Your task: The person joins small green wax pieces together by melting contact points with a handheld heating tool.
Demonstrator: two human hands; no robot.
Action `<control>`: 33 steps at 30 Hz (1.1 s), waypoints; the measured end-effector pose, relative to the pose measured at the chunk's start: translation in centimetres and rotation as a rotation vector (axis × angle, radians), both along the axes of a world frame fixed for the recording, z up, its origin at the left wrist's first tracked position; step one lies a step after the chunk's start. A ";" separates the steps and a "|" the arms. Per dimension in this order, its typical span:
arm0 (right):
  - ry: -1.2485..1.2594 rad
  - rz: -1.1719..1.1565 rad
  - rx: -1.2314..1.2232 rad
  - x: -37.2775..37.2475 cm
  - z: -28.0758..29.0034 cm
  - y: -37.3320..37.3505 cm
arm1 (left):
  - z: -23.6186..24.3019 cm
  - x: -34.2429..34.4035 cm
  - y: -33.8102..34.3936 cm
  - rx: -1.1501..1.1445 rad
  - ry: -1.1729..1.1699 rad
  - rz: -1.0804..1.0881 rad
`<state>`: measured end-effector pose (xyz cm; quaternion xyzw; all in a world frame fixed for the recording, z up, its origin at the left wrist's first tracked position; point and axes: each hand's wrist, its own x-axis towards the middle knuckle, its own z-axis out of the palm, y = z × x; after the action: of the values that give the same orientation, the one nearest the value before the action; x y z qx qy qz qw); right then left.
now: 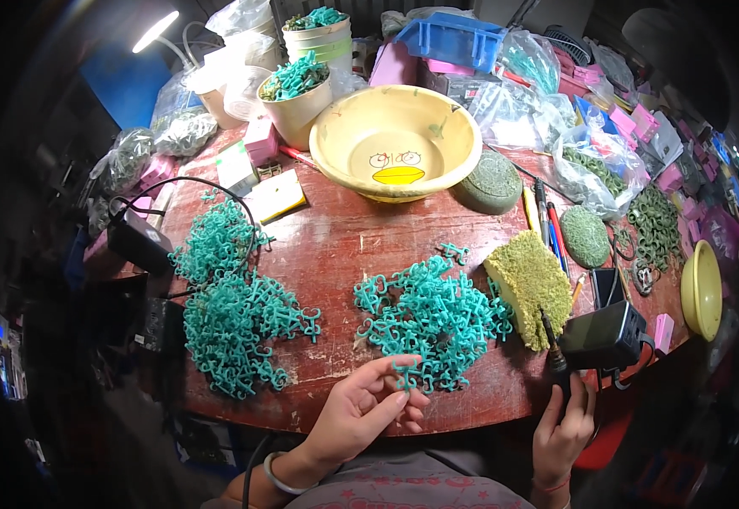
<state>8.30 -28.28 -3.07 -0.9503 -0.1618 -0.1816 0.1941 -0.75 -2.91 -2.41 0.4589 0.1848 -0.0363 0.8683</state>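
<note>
Between thumb and forefinger of my left hand (368, 409) is a small teal curved piece (407, 371), held over the near edge of a loose heap of similar teal pieces (437, 310). My right hand (561, 431) is closed round the black handle of a soldering iron (558, 363), a pen-like tool with a thin dark metal tip. That tip points away from me and lies against a rough yellow sponge block (532, 293). A second, larger heap of teal pieces (234, 331) spreads on the left side of the red table (335, 246).
A yellow basin (327, 140) stands at the back middle. Tubs of teal pieces (295, 93) are behind it to the left. On the right are a black box-shaped device (604, 335), pens (547, 220), green round blocks (585, 237) and a yellow bowl (702, 293). A black cord (242, 199) crosses the left heap.
</note>
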 end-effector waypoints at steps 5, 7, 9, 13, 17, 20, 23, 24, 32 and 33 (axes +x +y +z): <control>0.019 0.233 0.400 -0.4 -0.3 0.4 | 0.5 0.0 -0.2 0.062 0.000 -0.014; 0.079 0.403 0.353 -0.3 0.0 1.6 | 0.0 0.1 -0.3 0.102 -0.015 -0.029; 0.086 0.522 0.325 -0.1 -0.1 2.6 | -0.2 0.2 -0.5 0.170 -0.038 -0.019; 0.089 0.559 0.318 -0.1 -1.0 3.1 | 0.1 0.3 -0.9 0.161 -0.010 -0.014; 0.072 0.585 0.294 -0.1 -0.9 3.3 | 0.0 0.4 -0.9 0.214 -0.032 -0.023; 0.060 0.586 0.277 -0.1 -1.1 3.3 | 0.4 0.4 -0.9 0.177 -0.007 -0.022; 0.059 0.587 0.264 -0.1 -1.1 3.3 | 0.5 0.5 -0.9 0.167 0.011 -0.023; 0.060 0.588 0.264 -0.1 -1.1 3.3 | 0.6 0.5 -1.0 0.166 0.016 -0.025; 0.075 0.590 0.256 -0.2 -1.1 3.4 | 0.1 0.4 -1.0 0.190 -0.023 -0.019; 0.074 0.590 0.256 -0.2 -1.1 3.4 | 0.1 0.4 -1.0 0.192 -0.027 -0.020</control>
<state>8.13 -24.90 -4.18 -0.8362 -0.3991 -0.1015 0.3621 -0.33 -3.94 -2.28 0.5421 0.1711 -0.0208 0.8225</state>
